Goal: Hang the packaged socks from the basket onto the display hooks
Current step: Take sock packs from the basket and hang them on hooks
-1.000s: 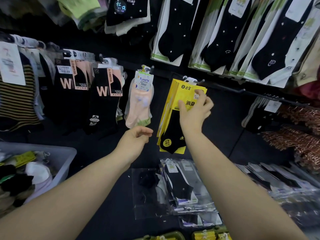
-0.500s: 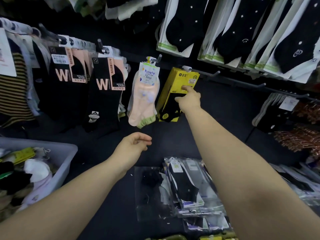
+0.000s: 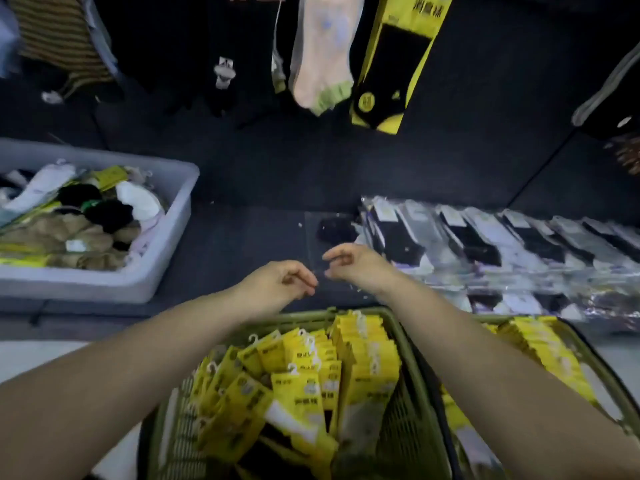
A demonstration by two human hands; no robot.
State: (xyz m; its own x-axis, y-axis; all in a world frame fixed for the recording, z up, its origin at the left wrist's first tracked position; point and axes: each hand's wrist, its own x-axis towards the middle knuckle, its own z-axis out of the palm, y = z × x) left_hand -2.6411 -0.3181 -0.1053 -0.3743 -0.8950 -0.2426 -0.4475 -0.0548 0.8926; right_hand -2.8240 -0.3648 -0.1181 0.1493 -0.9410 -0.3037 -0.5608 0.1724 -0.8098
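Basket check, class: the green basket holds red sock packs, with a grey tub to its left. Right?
No. The head view shows the sock packs in the green basket are yellow, not red; the grey tub is to its left.

- Dim scene; the dark display wall (image 3: pixel 450 161) swallows detail, yellow sock packs (image 3: pixel 304 368) stand brightest.
- Motion blur smears everything; cellophane packs (image 3: pixel 519 244) catch streaky glare.
- Wide-angle bending at the edges.

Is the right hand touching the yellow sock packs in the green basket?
Apart. The head view shows the right hand beyond the basket's far rim, dark shelf visible between it and the yellow sock packs.
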